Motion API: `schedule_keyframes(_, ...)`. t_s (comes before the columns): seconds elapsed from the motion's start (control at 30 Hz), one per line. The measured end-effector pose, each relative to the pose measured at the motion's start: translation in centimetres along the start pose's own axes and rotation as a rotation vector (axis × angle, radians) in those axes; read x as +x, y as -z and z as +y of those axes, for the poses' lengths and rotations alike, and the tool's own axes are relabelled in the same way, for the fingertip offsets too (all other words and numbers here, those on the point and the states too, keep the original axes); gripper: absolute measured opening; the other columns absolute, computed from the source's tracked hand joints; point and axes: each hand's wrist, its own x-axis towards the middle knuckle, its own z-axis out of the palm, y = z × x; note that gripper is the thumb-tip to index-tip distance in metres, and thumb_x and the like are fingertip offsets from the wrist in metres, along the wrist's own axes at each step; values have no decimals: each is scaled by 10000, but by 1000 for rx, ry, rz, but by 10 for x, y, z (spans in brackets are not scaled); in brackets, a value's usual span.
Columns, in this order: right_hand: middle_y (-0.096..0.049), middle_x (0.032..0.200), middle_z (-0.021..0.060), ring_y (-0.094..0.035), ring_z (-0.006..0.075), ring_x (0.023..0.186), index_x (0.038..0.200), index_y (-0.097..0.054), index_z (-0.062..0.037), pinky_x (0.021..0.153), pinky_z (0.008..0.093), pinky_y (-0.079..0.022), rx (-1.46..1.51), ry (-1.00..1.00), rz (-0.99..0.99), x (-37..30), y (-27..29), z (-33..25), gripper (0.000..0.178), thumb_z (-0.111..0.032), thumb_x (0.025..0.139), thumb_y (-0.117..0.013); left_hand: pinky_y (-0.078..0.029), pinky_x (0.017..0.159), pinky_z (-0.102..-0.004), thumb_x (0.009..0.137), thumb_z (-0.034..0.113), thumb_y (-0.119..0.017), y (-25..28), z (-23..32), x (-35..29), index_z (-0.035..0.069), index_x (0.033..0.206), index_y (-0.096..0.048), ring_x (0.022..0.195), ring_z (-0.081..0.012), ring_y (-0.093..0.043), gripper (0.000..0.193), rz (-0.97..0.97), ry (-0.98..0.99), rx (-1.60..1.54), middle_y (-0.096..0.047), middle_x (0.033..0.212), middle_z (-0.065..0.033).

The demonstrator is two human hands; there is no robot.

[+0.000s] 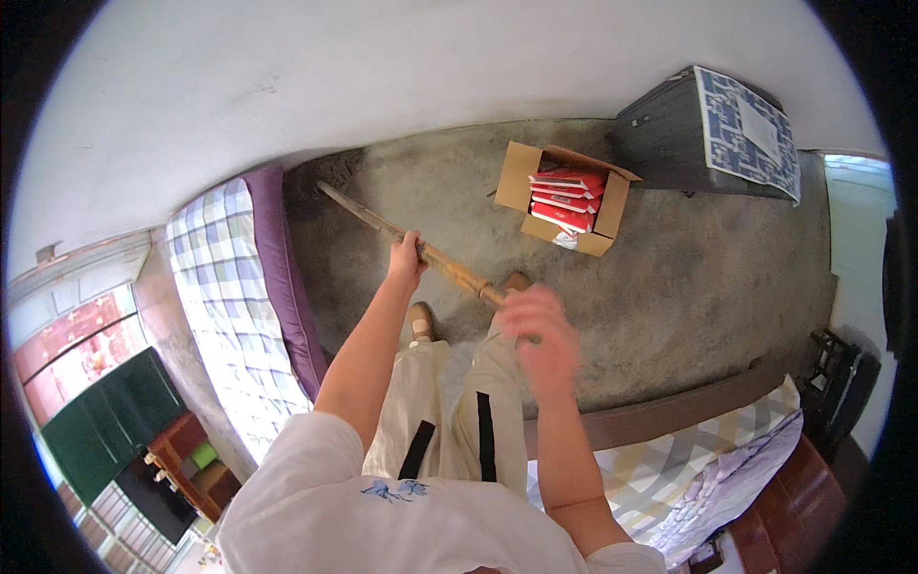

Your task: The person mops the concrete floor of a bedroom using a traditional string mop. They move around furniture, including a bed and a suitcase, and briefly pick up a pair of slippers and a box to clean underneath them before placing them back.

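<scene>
A long bamboo pole (459,275) slants across the middle of the view, from near my right hand up to the far left. My left hand (407,260) is wrapped around it about midway. At its near end is my right hand (542,335), smeared by motion, its fingers appearing curled round the pole. The far tip reaches the floor by a dark patch (339,170) at the foot of the wall, beside the bed. I cannot make out whether that patch is bristles on the pole or dirt.
An open cardboard box (620,206) with several red packets (566,199) stands on the concrete floor (421,172). Beyond it is a dark cabinet (660,134) with a patterned cover. A checked bed (225,268) lines the left; another bed (660,469) lies at the near right.
</scene>
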Motion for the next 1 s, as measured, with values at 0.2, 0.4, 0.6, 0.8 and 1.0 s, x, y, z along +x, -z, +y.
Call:
schedule_keyframes(0.2, -610, 780, 123, -585, 241, 833, 687, -552, 7, 854, 387, -436, 389, -271, 509, 33, -3, -17, 53, -39, 712, -552, -472, 532, -329, 823, 253, -550, -43, 17, -19, 56, 801, -480, 679, -179, -552, 210, -28, 73, -27, -504, 737, -58)
schedule_keyframes(0.4, -535, 630, 114, -531, 234, 623, 609, -499, 19, 723, 404, -477, 536, -14, 409, 23, 59, -47, 58, 15, 666, -489, -465, 542, -337, 831, 255, -528, -109, -8, -96, 33, 831, -489, 677, -192, -550, 225, -162, 74, -127, -507, 769, -73)
schedule_keyframes(0.6, -528, 565, 78, -502, 209, 521, 554, -487, -43, 568, 357, -467, 400, 237, 401, -6, 79, -145, 176, 3, 721, -515, -497, 649, -395, 865, 241, -520, -159, -16, -189, 34, 904, -482, 717, -231, -559, 214, -330, 276, -224, -529, 778, -92)
schedule_keyframes(0.8, -479, 512, 28, -505, 212, 454, 542, -456, -72, 459, 275, -433, 19, 389, 195, -22, 13, -209, 161, -13, 617, -586, -505, 648, -338, 834, 208, -579, -122, 9, -233, 37, 892, -482, 705, -208, -570, 204, -634, 428, -307, -542, 774, -80)
schedule_keyframes(1.0, -500, 535, 44, -522, 211, 470, 562, -437, -67, 466, 283, -444, -144, 437, 51, -47, -130, -227, 181, 8, 659, -570, -515, 604, -280, 824, 175, -607, -34, -10, -147, 26, 847, -524, 632, -168, -574, 172, -604, 485, -479, -570, 711, -81)
